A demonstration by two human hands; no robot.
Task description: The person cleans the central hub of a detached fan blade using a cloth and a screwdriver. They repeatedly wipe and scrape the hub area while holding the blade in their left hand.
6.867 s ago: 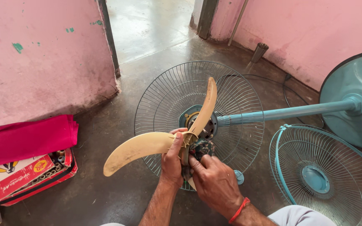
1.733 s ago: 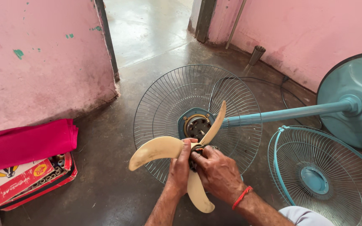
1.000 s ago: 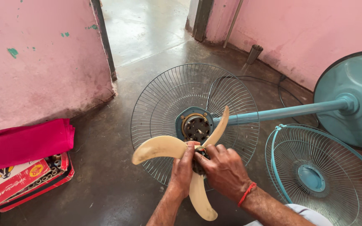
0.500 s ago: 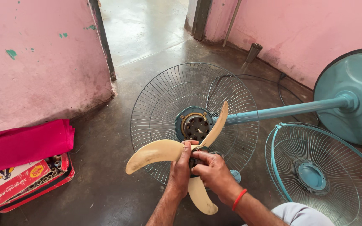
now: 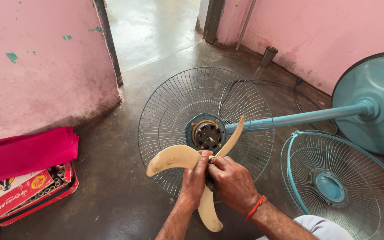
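Observation:
A cream three-bladed fan blade [image 5: 173, 158] is gripped at its hub by both my hands. My left hand [image 5: 196, 180] wraps the hub from the left, and my right hand [image 5: 233, 183], with a red thread on the wrist, covers it from the right. The hub itself is hidden under my fingers. Just behind the blade lies the rear wire guard [image 5: 174, 106] of a blue pedestal fan, with the bare motor and its shaft [image 5: 207, 135] at the centre. The blade is off the shaft, slightly in front of it.
The fan's blue pole [image 5: 307, 118] runs right to its round base [image 5: 374, 102]. The front wire guard [image 5: 334, 182] lies on the floor at right. A pink cloth [image 5: 25, 153] and a red box [image 5: 23, 195] sit at left. Behind are pink walls and a doorway [image 5: 152, 26].
The blade has turned in my hands since the earliest frame and sits lower in front of the motor. My right hand has closed more tightly over the hub.

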